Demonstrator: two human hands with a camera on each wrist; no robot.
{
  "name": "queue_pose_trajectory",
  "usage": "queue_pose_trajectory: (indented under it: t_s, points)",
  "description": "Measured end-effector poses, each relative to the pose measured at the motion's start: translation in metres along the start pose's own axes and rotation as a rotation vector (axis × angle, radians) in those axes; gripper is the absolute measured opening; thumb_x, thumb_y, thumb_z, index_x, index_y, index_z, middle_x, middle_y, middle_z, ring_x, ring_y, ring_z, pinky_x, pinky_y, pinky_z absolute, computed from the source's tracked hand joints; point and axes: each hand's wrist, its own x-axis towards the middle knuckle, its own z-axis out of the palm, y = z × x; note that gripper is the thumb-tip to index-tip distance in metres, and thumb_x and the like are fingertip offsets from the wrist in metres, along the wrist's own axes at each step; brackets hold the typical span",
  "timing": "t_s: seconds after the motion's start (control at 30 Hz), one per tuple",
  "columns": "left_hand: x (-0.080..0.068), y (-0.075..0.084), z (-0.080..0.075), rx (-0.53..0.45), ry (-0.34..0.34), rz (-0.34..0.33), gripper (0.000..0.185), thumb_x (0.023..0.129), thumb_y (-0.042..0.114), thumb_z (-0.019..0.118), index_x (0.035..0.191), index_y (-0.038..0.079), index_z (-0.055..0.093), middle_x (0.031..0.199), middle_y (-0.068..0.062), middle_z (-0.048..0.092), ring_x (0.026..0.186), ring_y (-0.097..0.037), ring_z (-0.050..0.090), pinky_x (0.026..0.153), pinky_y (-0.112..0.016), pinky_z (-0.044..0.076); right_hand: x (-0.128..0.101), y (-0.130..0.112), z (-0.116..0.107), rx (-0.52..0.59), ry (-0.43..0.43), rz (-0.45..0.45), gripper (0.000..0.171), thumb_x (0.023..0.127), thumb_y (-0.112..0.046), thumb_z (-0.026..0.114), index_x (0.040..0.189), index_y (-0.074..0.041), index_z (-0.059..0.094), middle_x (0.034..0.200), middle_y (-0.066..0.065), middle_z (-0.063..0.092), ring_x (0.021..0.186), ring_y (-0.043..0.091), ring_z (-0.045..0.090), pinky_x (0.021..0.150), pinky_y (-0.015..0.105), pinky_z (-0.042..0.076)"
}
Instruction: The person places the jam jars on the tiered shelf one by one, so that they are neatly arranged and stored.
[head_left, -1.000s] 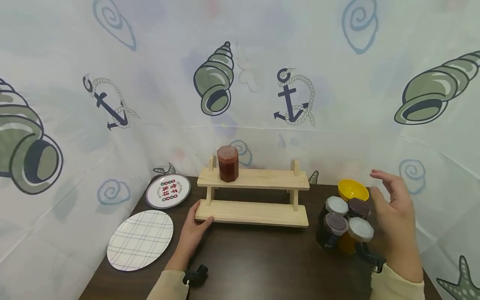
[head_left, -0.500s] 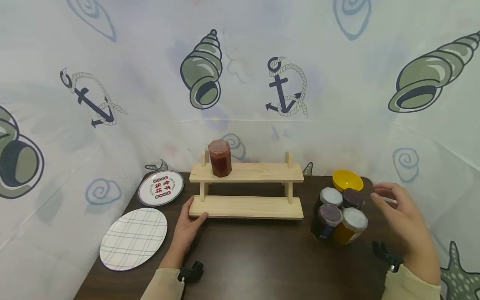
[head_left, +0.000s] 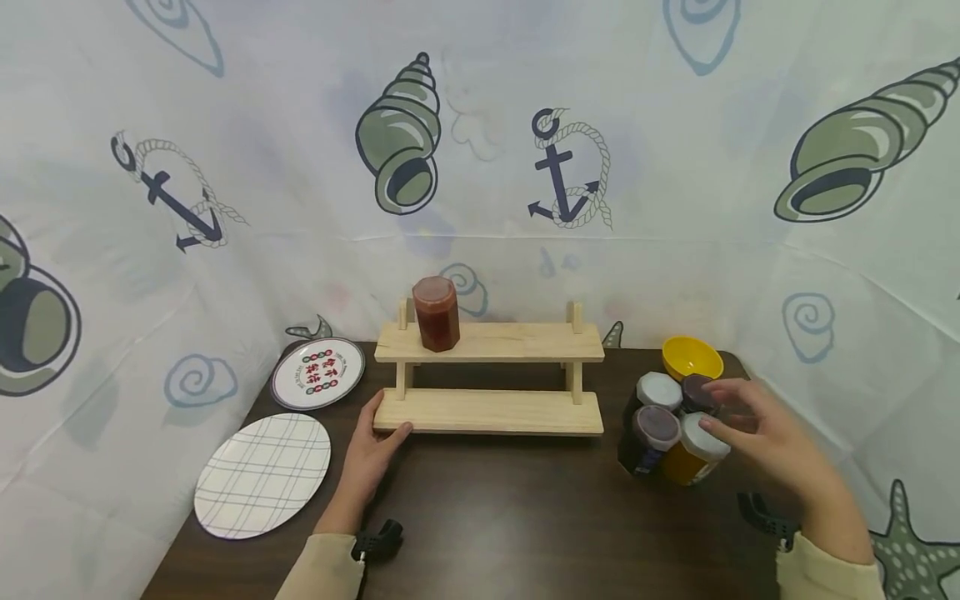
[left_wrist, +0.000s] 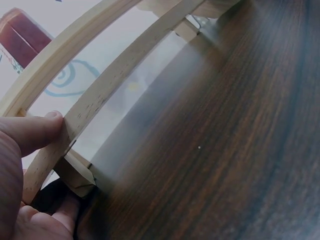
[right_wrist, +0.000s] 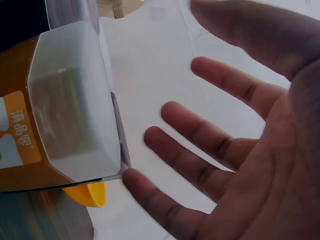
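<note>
A two-tier wooden rack [head_left: 487, 411] stands at the back of the dark table [head_left: 510, 508]. A red jar [head_left: 436, 313] sits on its upper shelf. My left hand [head_left: 372, 440] holds the lower shelf's left end, thumb on the front edge [left_wrist: 35, 131]. At the right stands a cluster of lidded jars. My right hand [head_left: 750, 429] is spread open beside the orange jar with a white lid [head_left: 693, 454], fingertips at the lid. In the right wrist view the fingers [right_wrist: 210, 145] lie straight next to that lid [right_wrist: 70, 125], gripping nothing.
A yellow bowl [head_left: 692, 357] sits behind the jars. A white-lidded jar [head_left: 658, 389] and two purple-lidded jars [head_left: 656, 425] complete the cluster. A printed round plate [head_left: 318, 372] and a plaid plate [head_left: 262, 475] lie at the left. Shell-print cloth walls enclose the table.
My right hand has come down and leftward from beside the jars to the white lid of the orange jar. The left hand stays on the rack.
</note>
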Motion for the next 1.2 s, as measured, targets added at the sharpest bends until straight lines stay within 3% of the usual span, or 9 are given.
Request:
queue_pose_trajectory:
  t_s: [0.07, 0.33, 0.7, 1.0, 1.2]
  points:
    - [0.0, 0.0, -0.001, -0.007, -0.002, 0.003, 0.092, 0.101, 0.018, 0.081, 0.174, 0.017, 0.024, 0.178, -0.017, 0.027, 0.16, -0.031, 0.035, 0.098, 0.0, 0.037, 0.0, 0.0, 0.002, 0.011, -0.01, -0.017, 0.055, 0.097, -0.022, 0.085, 0.144, -0.01, 0.061, 0.139, 0.013, 0.06, 0.119, -0.01, 0.052, 0.093, 0.009, 0.05]
    - [-0.003, -0.004, 0.001, 0.008, 0.006, 0.004, 0.092, 0.1, 0.019, 0.082, 0.173, 0.017, 0.025, 0.177, -0.017, 0.029, 0.158, -0.031, 0.038, 0.098, 0.0, 0.038, -0.006, 0.009, 0.014, -0.037, -0.028, -0.032, 0.066, 0.085, -0.023, 0.096, 0.142, -0.011, 0.064, 0.136, 0.012, 0.056, 0.112, -0.001, 0.048, 0.086, 0.018, 0.055]
    - [0.001, -0.006, -0.001, 0.011, 0.007, 0.014, 0.091, 0.101, 0.022, 0.082, 0.173, 0.019, 0.026, 0.176, -0.017, 0.031, 0.158, -0.031, 0.038, 0.098, -0.001, 0.038, -0.013, 0.026, 0.034, -0.046, -0.001, -0.055, 0.065, 0.083, -0.019, 0.097, 0.139, -0.015, 0.066, 0.124, 0.013, 0.053, 0.099, 0.005, 0.047, 0.074, 0.021, 0.051]
    - [-0.001, -0.004, -0.002, 0.029, 0.03, 0.003, 0.093, 0.099, 0.021, 0.083, 0.173, 0.019, 0.027, 0.177, -0.018, 0.029, 0.159, -0.033, 0.037, 0.099, -0.003, 0.037, -0.016, 0.035, 0.04, -0.009, -0.059, 0.054, 0.075, 0.088, -0.029, 0.094, 0.152, -0.018, 0.056, 0.141, 0.019, 0.054, 0.105, 0.002, 0.055, 0.08, 0.02, 0.054]
    - [0.002, -0.006, -0.001, 0.04, 0.018, 0.01, 0.093, 0.1, 0.024, 0.083, 0.173, 0.019, 0.026, 0.177, -0.018, 0.029, 0.16, -0.033, 0.036, 0.104, -0.007, 0.036, -0.021, 0.043, 0.049, 0.04, -0.049, 0.061, 0.084, 0.089, -0.024, 0.093, 0.158, -0.018, 0.047, 0.147, 0.02, 0.052, 0.109, -0.007, 0.053, 0.081, 0.018, 0.054]
